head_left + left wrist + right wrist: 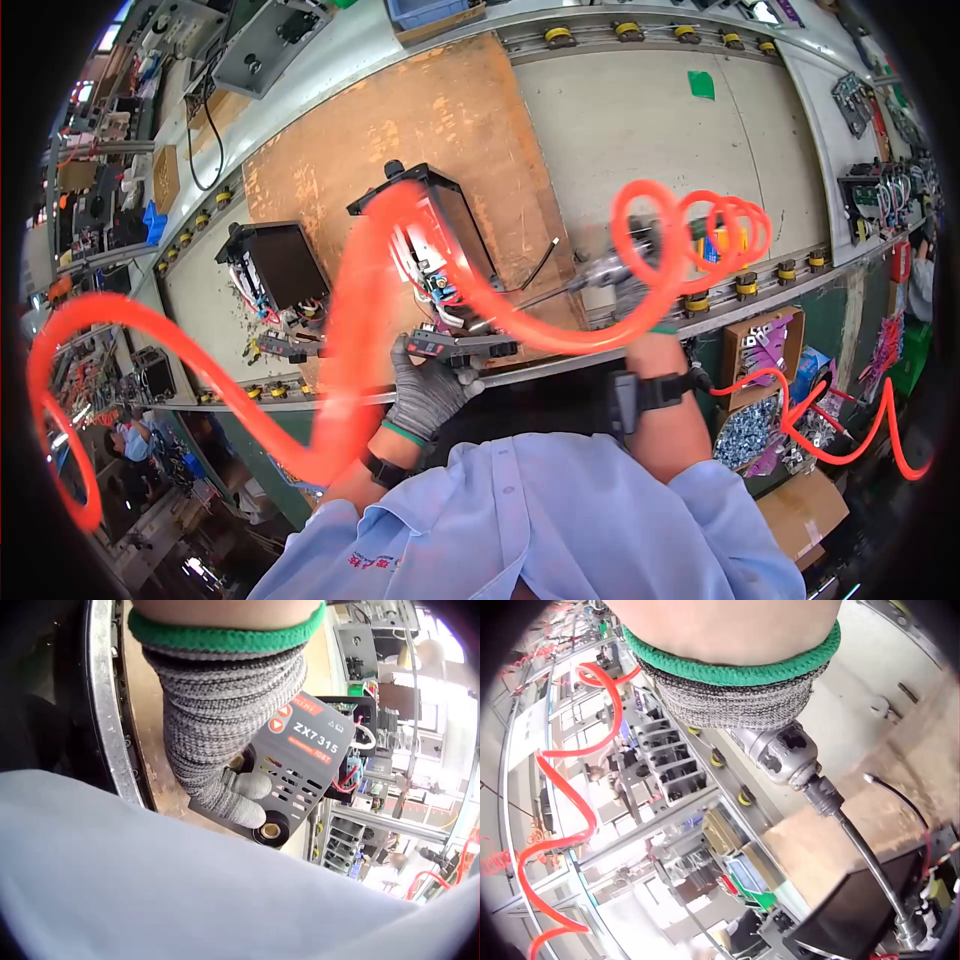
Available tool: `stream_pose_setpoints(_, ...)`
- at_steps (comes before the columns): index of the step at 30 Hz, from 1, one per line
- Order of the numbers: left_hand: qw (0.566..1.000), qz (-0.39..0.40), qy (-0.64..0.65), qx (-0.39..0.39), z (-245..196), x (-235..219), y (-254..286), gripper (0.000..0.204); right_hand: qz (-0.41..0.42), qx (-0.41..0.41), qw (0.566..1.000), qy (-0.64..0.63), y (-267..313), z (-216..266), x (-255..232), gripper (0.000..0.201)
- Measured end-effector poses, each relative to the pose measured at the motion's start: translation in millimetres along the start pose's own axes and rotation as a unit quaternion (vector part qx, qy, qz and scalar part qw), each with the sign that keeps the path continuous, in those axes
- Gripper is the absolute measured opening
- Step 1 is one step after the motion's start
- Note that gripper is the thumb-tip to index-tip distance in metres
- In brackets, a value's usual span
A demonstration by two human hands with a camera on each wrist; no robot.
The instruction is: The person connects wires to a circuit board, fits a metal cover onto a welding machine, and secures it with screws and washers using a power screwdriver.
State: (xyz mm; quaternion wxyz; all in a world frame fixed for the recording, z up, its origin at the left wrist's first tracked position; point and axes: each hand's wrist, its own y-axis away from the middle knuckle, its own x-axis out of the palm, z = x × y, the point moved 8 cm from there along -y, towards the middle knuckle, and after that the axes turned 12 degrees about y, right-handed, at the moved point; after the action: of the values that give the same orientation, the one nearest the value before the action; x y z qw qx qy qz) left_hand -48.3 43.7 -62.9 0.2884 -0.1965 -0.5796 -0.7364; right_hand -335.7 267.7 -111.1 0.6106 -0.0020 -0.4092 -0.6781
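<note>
Panel, marked ZX7 315, held in the left grip: gloved fingers curled over its face at the round terminals. Right grip closed round the driver; its fingers are blurred in the head view and hidden under the cuff in the right wrist view. The bit slants down to a metal fitting by the wires, behind the panel. Whether it is seated or turning cannot be told.

Panel lies at the near edge of the desk, just on the near side of the box, which stands on the board. Black strip lies to the right of the box. To the left, second box with its own panel at the near side, neither grip on it. Orange hose loops over the scene.

Progress, judged: fastening at the back of the held panel seems in hand. Wires run between box and panel, but which joints are made is unclear. Panel not closed up against the box; second box also open, its wires exposed.
</note>
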Motion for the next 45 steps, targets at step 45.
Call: stream_pose_setpoints(45,0.993,-0.058,-0.106,-0.012,-46.1,8.3,23.7,0.103,-0.003,0.066,0.974,0.219,-49.3,-2.8,125.4,0.026)
